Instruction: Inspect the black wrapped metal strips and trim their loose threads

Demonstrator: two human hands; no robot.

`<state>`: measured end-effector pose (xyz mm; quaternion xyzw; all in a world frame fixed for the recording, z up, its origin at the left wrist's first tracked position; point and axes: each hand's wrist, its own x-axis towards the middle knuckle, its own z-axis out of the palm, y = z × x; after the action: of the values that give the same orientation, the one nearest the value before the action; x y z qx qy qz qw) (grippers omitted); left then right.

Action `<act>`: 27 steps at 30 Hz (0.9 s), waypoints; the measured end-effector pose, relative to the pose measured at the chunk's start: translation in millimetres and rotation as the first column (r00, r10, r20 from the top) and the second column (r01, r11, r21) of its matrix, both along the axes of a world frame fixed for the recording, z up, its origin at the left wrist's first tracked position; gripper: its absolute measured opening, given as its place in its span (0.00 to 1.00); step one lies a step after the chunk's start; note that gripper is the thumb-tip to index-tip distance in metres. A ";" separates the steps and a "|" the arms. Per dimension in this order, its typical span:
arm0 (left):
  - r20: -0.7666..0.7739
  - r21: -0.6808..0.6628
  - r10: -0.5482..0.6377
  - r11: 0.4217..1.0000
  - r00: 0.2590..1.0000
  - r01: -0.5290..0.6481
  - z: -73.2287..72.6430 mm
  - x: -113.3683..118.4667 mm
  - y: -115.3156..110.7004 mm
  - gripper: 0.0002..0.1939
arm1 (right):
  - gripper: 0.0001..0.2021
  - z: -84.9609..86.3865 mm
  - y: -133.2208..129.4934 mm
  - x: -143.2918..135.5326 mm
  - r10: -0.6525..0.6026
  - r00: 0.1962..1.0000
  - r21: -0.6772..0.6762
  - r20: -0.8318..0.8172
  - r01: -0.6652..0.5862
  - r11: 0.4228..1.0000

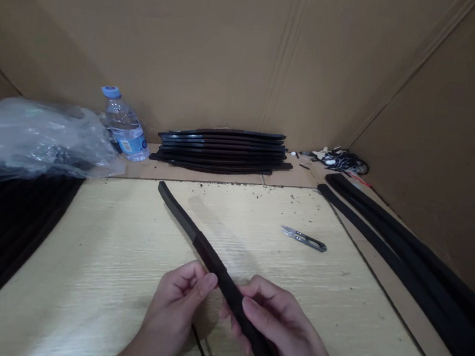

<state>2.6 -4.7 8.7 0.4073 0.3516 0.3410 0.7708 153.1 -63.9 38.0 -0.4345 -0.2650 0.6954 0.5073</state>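
Observation:
A long dark strip (178, 211) runs slantwise from the middle of the board toward me. Its far end is smooth and slightly glossy, while a ridged, brownish sleeve-like section (210, 254) covers it further down. My right hand (276, 318) is closed around the strip's near part, thumb on top and fingertips showing underneath. My left hand (185, 297) is pinched shut at the strip's left edge, just by the ridged section. Out from under it hangs a thin dark cord (202, 353), whose upper end is hidden in the fingers.
Thread snips (304, 239) lie on the pale board (121, 234). Behind are stacked dark strips (223, 151) and a water bottle (126, 126). A clear plastic bag (38, 134) covers dark material at left. Long black strips (391, 245) and tangled cords (343, 160) lie right. Cardboard walls enclose the space.

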 end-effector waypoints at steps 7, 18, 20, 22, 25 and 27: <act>0.024 0.007 -0.062 0.998 0.998 0.062 -4.6 -6.6 1.2 0.15 | 0.18 -8.9 0.3 2.3 0.174 0.985 0.030 0.013 -0.174 0.984; -0.004 0.027 -0.014 1.000 1.000 0.014 4.7 -2.5 4.0 0.17 | 0.13 -7.0 -1.4 -0.7 0.108 0.993 0.010 -0.047 -0.108 0.994; -0.006 0.042 0.003 0.999 1.000 -0.002 6.2 -1.2 5.2 0.17 | 0.12 -5.8 -1.3 -0.3 0.075 0.997 0.003 -0.011 -0.075 0.997; -0.008 0.050 0.017 0.999 1.000 -0.016 6.3 -1.5 6.1 0.15 | 0.14 -5.3 -0.8 0.3 0.064 0.997 0.022 0.033 -0.065 0.998; -0.058 0.045 0.037 0.998 0.998 -0.035 4.9 -3.8 6.5 0.17 | 0.16 -7.2 0.4 0.7 0.103 0.990 0.088 0.094 -0.112 0.990; -0.103 0.068 0.040 0.997 0.994 -0.033 4.7 -5.1 5.8 0.17 | 0.14 -10.1 0.6 0.1 0.138 0.986 0.103 0.098 -0.148 0.984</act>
<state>-2.5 1.1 13.4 0.4435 0.3870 0.3448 0.7312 153.2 -63.3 27.9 -0.4169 -0.3558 0.6941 0.4668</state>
